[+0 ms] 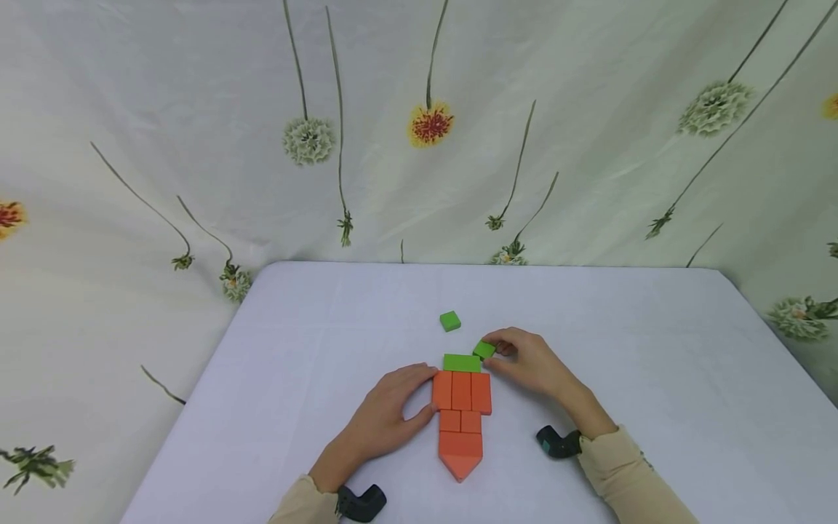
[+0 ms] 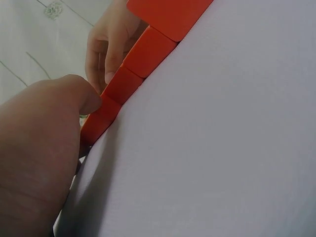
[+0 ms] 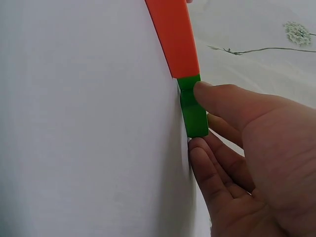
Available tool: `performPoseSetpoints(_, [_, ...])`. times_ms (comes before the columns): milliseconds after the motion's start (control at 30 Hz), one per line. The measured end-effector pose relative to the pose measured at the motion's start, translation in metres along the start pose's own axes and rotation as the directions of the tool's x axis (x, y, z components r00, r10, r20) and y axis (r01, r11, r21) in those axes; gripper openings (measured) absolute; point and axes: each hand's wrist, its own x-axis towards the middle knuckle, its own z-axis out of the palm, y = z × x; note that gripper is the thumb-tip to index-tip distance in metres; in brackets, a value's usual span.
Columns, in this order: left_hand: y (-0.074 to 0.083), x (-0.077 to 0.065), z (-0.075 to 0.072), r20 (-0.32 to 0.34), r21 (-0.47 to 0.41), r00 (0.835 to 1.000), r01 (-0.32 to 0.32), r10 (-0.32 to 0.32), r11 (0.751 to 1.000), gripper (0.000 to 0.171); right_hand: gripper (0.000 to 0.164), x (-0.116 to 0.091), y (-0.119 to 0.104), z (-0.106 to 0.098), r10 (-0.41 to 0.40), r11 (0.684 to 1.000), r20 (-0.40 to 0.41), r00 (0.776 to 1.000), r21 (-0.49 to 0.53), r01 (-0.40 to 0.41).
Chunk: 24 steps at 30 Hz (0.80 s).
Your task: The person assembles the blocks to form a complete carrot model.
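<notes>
Several orange blocks (image 1: 461,393) lie in a pattern on the white table, with an orange pointed end (image 1: 460,466) toward the near edge. A green rectangular block (image 1: 461,362) lies against their far side. My left hand (image 1: 393,411) rests at the left side of the orange row, thumb and fingertips touching the leftmost block; its other fingers are hidden in the left wrist view. With thumb and fingers, my right hand (image 1: 529,360) pinches a small green block (image 1: 484,350) at the right far corner of the green rectangle. In the right wrist view that green block (image 3: 194,118) stands close beside the rectangle.
Another small green block (image 1: 450,321) lies apart, farther back on the white table (image 1: 589,313). Behind the table hangs a flower-print cloth (image 1: 406,182). Black devices are strapped to the left wrist (image 1: 362,503) and right wrist (image 1: 558,442).
</notes>
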Motion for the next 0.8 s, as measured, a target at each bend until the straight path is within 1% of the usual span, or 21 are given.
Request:
performPoseSetpoints(300, [0.000, 0.000, 0.000, -0.004, -0.012, 1.000, 0.001, -0.001, 1.000, 0.053, 0.034, 0.000, 0.000, -0.001, -0.006, 1.000, -0.010, 1.000, -0.002, 0.006])
performPoseSetpoints(433, [-0.001, 0.001, -0.001, 0.004, -0.025, 1.000, 0.014, -0.014, 1.000, 0.054, 0.035, 0.002, -0.001, -0.001, 0.011, 1.000, -0.027, 1.000, -0.015, -0.011])
performPoseSetpoints(567, [-0.001, 0.001, -0.001, 0.014, -0.033, 1.000, 0.024, -0.023, 0.999, 0.054, 0.036, 0.008, -0.005, -0.003, 0.025, 1.000, -0.054, 0.998, -0.016, -0.026])
performPoseSetpoints(700, [0.000, 0.001, -0.002, 0.008, -0.039, 1.000, 0.023, -0.022, 0.999, 0.054, 0.037, 0.016, -0.009, -0.004, 0.041, 0.999, -0.060, 0.997, -0.004, -0.041])
performPoseSetpoints(800, [0.000, 0.000, -0.001, 0.001, -0.038, 1.000, 0.019, -0.019, 0.999, 0.054, 0.037, 0.024, -0.013, -0.004, 0.047, 0.999, -0.056, 0.997, -0.018, -0.048])
